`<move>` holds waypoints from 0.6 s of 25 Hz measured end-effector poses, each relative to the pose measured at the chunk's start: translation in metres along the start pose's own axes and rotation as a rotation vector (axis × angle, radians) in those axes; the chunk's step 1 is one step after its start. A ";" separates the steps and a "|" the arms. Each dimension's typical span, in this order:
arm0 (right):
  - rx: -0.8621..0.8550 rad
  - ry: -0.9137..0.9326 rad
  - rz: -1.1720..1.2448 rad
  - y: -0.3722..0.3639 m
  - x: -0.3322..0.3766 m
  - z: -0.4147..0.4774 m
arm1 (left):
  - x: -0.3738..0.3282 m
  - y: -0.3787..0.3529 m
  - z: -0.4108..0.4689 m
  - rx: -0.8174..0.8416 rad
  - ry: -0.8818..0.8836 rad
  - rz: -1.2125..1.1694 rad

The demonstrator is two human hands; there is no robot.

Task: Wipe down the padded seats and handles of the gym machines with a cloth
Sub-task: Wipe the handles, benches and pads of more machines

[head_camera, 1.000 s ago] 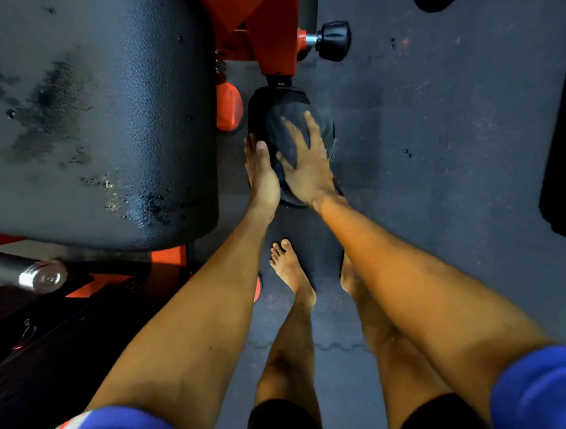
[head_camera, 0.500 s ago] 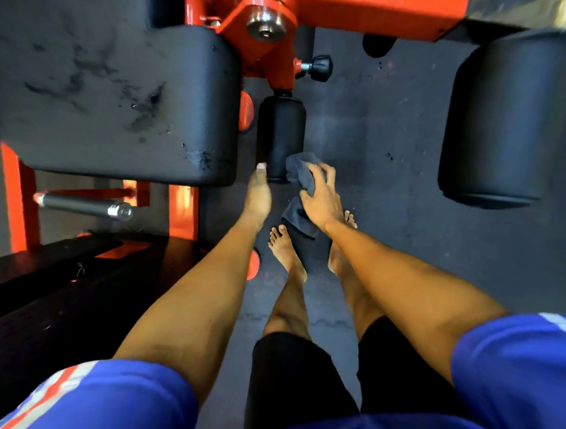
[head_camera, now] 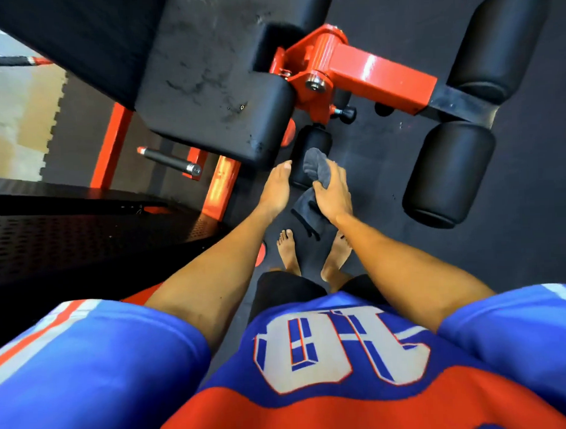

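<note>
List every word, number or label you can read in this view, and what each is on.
"10": white block digits edged blue and red, on the chest of the blue and red jersey, upside down to the head camera.
Tiny pale marks on the edge of the black perforated metal platform: too small to read.
No readable text on the red steel machine frame, the black padded seat or the grey cloth.

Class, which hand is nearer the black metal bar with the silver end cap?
Left. The left hand is right of the bar; the right hand, gripping the grey cloth, lies farther right.
</note>
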State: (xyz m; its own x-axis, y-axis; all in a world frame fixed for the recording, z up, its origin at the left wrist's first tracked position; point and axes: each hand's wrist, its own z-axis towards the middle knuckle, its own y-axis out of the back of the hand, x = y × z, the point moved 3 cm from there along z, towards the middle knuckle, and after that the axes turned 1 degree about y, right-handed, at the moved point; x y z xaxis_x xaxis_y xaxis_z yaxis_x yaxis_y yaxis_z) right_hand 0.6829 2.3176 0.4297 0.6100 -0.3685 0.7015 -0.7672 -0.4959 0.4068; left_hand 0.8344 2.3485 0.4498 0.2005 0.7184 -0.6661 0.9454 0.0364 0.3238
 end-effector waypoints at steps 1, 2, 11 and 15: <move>0.010 0.011 0.008 0.001 0.007 -0.006 | -0.008 0.004 -0.006 -0.007 -0.029 -0.001; 0.020 0.034 0.019 0.002 0.015 -0.011 | -0.013 0.008 -0.011 -0.026 -0.061 0.006; -0.026 0.098 0.143 -0.008 0.073 -0.022 | -0.035 0.076 -0.008 -0.180 -0.186 0.067; -0.103 0.109 0.202 -0.010 0.105 -0.004 | -0.055 0.098 0.011 -0.219 -0.238 0.093</move>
State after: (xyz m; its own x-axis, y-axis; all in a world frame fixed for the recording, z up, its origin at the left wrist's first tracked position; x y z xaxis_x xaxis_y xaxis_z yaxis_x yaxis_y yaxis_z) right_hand 0.7541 2.2874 0.5017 0.4216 -0.3624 0.8313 -0.8911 -0.3355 0.3056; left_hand 0.9191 2.3046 0.5106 0.3625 0.5439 -0.7568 0.8477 0.1450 0.5103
